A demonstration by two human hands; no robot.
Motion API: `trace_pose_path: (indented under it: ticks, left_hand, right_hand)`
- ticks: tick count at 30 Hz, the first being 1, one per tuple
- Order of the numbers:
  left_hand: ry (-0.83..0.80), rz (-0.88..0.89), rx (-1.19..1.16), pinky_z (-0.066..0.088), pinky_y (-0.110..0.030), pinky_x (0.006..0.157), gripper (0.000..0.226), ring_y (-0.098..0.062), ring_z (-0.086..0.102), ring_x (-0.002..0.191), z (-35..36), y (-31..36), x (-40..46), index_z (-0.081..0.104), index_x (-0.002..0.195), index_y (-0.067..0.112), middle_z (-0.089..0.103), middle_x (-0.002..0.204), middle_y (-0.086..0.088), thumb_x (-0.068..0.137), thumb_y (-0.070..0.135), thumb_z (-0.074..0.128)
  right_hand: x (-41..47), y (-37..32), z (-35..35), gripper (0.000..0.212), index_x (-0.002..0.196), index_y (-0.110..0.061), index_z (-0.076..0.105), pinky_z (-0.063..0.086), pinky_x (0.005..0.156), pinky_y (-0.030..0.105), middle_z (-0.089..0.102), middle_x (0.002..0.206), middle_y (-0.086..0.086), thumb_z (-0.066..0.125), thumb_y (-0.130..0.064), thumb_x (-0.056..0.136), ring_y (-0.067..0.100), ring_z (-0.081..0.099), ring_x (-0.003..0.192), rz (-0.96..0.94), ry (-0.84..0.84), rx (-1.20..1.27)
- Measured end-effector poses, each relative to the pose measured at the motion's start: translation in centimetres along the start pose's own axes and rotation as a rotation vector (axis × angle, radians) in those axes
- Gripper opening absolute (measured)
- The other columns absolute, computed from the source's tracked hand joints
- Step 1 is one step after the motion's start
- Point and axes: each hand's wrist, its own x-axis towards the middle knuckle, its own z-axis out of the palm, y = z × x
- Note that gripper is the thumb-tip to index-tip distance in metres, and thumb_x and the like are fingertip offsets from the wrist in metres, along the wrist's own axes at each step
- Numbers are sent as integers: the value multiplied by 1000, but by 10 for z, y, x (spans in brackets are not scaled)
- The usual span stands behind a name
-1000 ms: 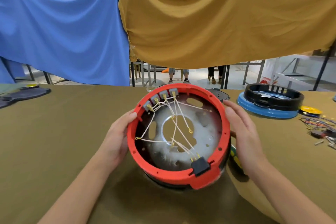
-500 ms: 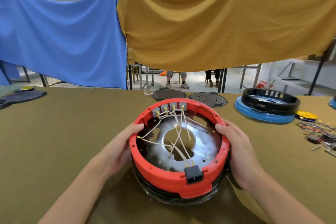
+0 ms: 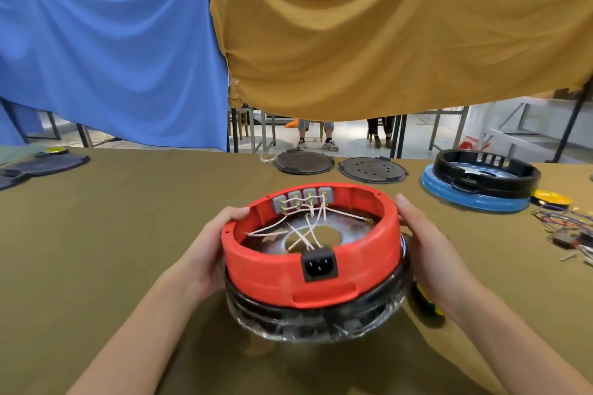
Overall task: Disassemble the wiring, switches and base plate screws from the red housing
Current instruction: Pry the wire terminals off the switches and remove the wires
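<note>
The round red housing (image 3: 276,276) is held over the olive table, its open side up and its black power socket (image 3: 319,265) facing me. A black, clear-rimmed base (image 3: 321,317) hangs under it. Inside, white wires (image 3: 305,231) cross a metal base plate (image 3: 346,224) and run to several grey switches (image 3: 301,199) on the far wall. My left hand (image 3: 208,253) grips the housing's left side, thumb on the rim. My right hand (image 3: 426,250) grips its right side.
A black-and-yellow screwdriver (image 3: 426,305) lies under my right wrist. A blue-and-black housing (image 3: 478,179) and loose wires and screws (image 3: 568,231) lie at the right. Two dark round plates (image 3: 303,162) (image 3: 372,168) sit at the far edge. A dark part (image 3: 38,167) lies far left.
Both hands have tipped the housing from tilted toward me to nearly level, so its outer wall and power socket now face me. It also sits lower in view.
</note>
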Motion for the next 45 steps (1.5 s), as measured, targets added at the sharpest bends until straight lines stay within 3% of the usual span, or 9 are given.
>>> trace_pose_path:
  ticks: [3, 6, 9, 15, 18, 26, 31, 38, 45]
  left_hand:
    - [2, 27, -8, 61, -35, 78, 45, -28, 71, 92, 6, -1, -2, 80, 100, 10, 73, 110, -16, 75, 43, 63]
    - [-17, 66, 13, 59, -35, 84, 50, -26, 68, 93, 9, -4, -4, 73, 110, 5, 71, 108, -16, 77, 41, 63]
    - [-64, 50, 2, 52, -43, 98, 55, -30, 63, 103, 10, -9, -4, 70, 120, 5, 66, 118, -17, 81, 43, 63]
    - [-111, 10, 52, 59, -30, 68, 40, -28, 74, 88, 20, -12, -3, 80, 98, 11, 74, 105, -19, 88, 39, 53]
    - [-19, 159, 160, 58, -29, 71, 29, -26, 71, 86, 21, -15, 6, 77, 101, 11, 74, 103, -17, 96, 19, 49]
    - [18, 290, 192, 59, -26, 78, 29, -24, 71, 92, 16, -20, 13, 65, 119, 2, 72, 112, -21, 97, 8, 47]
    - [31, 301, 184, 54, -38, 91, 30, -33, 68, 99, 22, -17, 14, 67, 119, 0, 70, 113, -25, 96, 6, 48]
    - [-20, 322, 202, 56, -34, 89, 29, -31, 68, 100, 23, -11, 40, 66, 118, -3, 71, 113, -24, 95, 5, 51]
    - [-16, 304, 264, 53, -17, 61, 26, -15, 70, 71, 10, -10, 68, 74, 90, 10, 76, 81, -6, 91, -2, 50]
  right_hand:
    - [0, 2, -1, 54, 117, -33, 69, 52, 93, 50, 73, 114, 14, 54, -74, 85, 35, 71, 103, 65, -32, 32]
    - [-1, 1, -3, 17, 108, -37, 67, 53, 90, 62, 71, 109, 18, 63, -38, 92, 49, 67, 96, 98, 17, -16]
    - [-2, 3, -6, 29, 111, -38, 64, 58, 76, 45, 64, 117, 14, 60, -17, 92, 34, 72, 86, 123, 54, -197]
    - [-4, 0, -8, 41, 114, -35, 59, 54, 52, 27, 69, 101, 9, 60, -4, 87, 21, 63, 55, 176, 31, -345]
    - [-3, -1, -9, 40, 112, -37, 59, 54, 52, 21, 67, 104, 3, 62, -6, 88, 15, 64, 53, 146, 56, -392]
    - [2, -4, -10, 31, 120, -35, 60, 41, 78, 14, 58, 113, -12, 68, -28, 91, 2, 55, 106, -81, 164, -670]
    - [19, -23, 5, 17, 106, -33, 69, 35, 92, 28, 50, 112, -10, 68, -37, 90, 9, 41, 110, -220, 7, -1025]
    - [78, -36, 40, 19, 109, -23, 71, 48, 85, 28, 61, 104, -5, 65, -31, 94, 10, 55, 96, -352, -244, -1191]
    - [106, -11, 42, 13, 86, -23, 70, 49, 79, 30, 57, 92, -6, 67, -35, 92, 7, 51, 86, -372, -251, -1148]
